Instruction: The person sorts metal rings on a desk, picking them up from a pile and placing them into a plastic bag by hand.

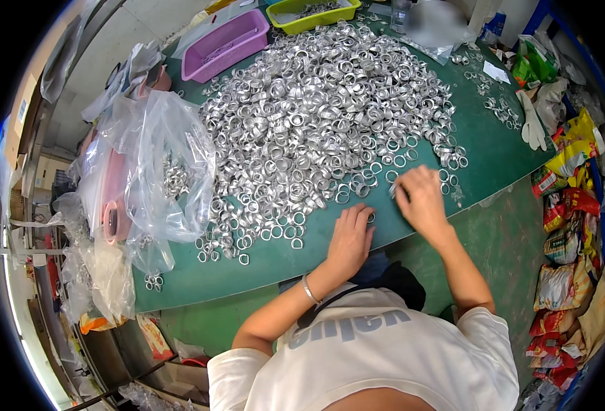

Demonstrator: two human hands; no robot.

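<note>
Head view: a big pile of silver rings [330, 116] covers the green table [494, 157]. The left hand [350, 240] lies at the pile's near edge, fingers curled, fingertips pinching one ring [371, 218]. The right hand [422, 198], just right of it, has fingers bunched narrow on something small; can't tell what. Looks like the sorting step. Next move probably needs a clean pick. Clear bag [158, 164] sits left.

metal ring [371, 217] | small, silver | flat on green table edge, beside ring heap [330, 116]
</note>
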